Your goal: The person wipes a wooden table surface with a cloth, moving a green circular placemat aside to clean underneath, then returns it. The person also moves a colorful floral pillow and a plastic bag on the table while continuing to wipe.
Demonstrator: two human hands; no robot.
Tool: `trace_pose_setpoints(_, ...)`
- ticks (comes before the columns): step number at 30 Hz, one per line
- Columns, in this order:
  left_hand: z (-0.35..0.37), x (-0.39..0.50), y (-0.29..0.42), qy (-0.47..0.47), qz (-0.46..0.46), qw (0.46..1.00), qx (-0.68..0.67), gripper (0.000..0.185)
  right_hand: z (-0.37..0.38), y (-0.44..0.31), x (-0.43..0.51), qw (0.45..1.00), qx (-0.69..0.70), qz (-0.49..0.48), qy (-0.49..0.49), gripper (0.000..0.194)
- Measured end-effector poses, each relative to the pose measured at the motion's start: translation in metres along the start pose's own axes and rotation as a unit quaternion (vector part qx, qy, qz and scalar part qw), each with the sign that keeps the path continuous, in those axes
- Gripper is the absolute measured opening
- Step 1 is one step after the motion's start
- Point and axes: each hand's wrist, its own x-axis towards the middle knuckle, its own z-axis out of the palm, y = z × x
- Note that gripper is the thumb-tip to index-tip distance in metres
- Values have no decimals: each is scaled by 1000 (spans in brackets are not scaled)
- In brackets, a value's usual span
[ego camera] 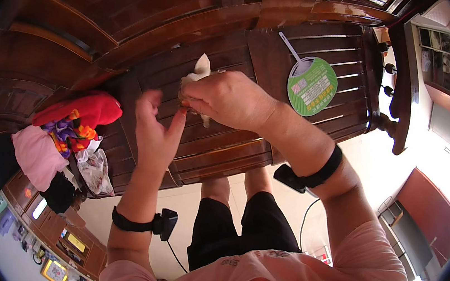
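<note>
My right hand (224, 98) is closed around a small cream-coloured cloth (200, 68). One pointed end of the cloth sticks up beyond the knuckles, and a short end hangs below the fingers. The rest is hidden by the hand, so its exact kind cannot be told. My left hand (156, 132) is just to the left, its fingers blurred and spread away from the thumb. Its thumb tip comes up against the fingertips of my right hand. Both hands are above the slatted seat of a dark wooden bench (218, 158).
A green hand fan (313, 87) with a white handle and printed writing lies on the bench at right. On the left are a red cloth (82, 109) with a flower pattern, a pink cloth (39, 157) and a pale patterned cloth (96, 171). The wooden backrest (174, 3) rises behind.
</note>
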Motion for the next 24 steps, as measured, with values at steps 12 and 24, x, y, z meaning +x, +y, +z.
trace_pose_setpoints(12, 16, 130, 9, -100, 18, 981, -165, 9, -63, 129, 0, 976, -69, 97, 184, 24)
trace_pose_setpoints(24, 49, 167, 2, 102, 85, 991, 10, 21, -26, 313, -141, 762, -402, 508, -4, 31)
